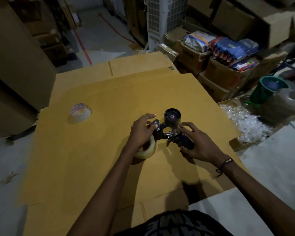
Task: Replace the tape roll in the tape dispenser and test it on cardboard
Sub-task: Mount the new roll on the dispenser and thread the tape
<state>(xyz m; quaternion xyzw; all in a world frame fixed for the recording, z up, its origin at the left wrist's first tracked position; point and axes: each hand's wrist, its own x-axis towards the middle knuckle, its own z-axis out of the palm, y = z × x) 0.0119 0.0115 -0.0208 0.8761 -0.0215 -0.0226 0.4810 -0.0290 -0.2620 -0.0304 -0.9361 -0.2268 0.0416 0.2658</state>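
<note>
Hands [141, 130] [196, 143] on tape dispenser [172, 130], cardboard [109, 150]

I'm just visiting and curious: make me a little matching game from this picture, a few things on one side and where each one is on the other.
Things:
1. tape dispenser
2. clear tape roll
3. empty tape core
4. green bucket

Places:
A. far right, beside the boxes
B. alone on the cardboard, far left
C. between both hands
D. under the left hand

Pairs: 1-C, 2-D, 3-B, 4-A
</note>
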